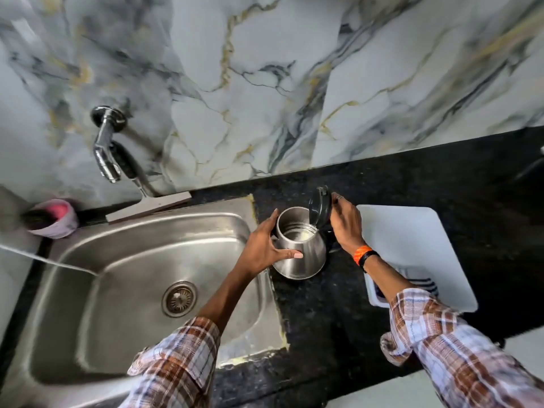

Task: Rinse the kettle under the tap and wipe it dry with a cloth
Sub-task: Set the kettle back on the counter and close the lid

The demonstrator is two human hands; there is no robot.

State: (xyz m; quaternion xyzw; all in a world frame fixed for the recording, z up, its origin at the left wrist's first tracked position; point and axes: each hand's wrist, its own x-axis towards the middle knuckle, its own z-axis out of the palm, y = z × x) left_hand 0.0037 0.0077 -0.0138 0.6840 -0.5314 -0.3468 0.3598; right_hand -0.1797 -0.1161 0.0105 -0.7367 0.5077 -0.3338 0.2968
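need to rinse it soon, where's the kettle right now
In the head view the kettle stands on the black counter just right of the sink, lid flipped open, between the left hand and right hand.

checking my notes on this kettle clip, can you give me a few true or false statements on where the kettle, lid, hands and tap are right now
1. The kettle stands on the dark counter beside the sink. True.
2. The kettle's lid is shut. False: it is tipped open, and the inside shows.
3. The left hand rests against the kettle's steel body. True.
4. The right hand holds a cloth. False: its fingers are at the open lid, and no cloth is in it.
5. Water runs from the tap into the kettle. False: the tap is on the wall over the sink, away from the kettle, and no stream shows.
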